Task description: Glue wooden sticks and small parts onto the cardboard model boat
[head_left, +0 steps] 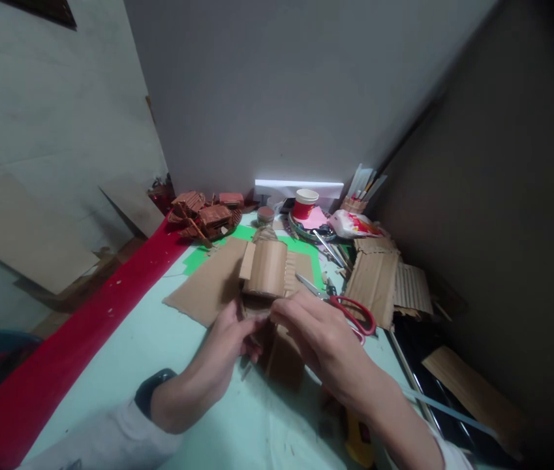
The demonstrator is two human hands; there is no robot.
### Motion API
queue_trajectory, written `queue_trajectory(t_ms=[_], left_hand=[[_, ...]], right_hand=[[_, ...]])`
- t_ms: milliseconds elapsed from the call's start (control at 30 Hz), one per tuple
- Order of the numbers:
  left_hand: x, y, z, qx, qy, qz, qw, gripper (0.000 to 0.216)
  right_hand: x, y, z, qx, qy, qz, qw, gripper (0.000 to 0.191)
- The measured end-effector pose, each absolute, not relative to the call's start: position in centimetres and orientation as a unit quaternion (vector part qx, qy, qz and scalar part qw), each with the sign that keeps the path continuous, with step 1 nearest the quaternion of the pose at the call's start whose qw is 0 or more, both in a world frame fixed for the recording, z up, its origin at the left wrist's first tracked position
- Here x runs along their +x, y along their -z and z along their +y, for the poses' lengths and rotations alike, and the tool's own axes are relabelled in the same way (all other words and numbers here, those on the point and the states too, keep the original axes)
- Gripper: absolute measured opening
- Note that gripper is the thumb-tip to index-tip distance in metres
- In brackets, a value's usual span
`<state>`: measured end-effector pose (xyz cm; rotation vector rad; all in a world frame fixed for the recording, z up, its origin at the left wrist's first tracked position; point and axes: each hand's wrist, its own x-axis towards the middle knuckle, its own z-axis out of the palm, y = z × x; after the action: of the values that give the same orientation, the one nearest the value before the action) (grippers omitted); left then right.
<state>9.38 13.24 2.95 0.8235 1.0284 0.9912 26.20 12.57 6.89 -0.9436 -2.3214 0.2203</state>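
Observation:
A small cardboard model with a curved roof is held above the table in front of me. My left hand grips its near end from the left, thumb on top and fingers underneath. My right hand is at the near right corner of the model, its thumb and fingertips pinched together against the edge. Whether a small piece sits in that pinch is hidden. Red-handled scissors lie just beyond my right hand. A flat cardboard sheet lies under and to the left of the model.
Reddish-brown model boats stand at the back left. Behind are a red and white paper cup and a holder of sticks. Cardboard pieces pile up on the right. A yellow tool lies under my right forearm.

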Motion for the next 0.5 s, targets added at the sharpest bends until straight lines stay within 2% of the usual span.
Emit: queue_trajectory(t_ms=[500], left_hand=[[9.02, -2.00, 13.41, 0.370, -0.459, 0.467, 0.659, 0.032]], right_hand=[[25.56, -7.08, 12.25, -0.345, -0.079, -0.882, 0.312, 0.020]])
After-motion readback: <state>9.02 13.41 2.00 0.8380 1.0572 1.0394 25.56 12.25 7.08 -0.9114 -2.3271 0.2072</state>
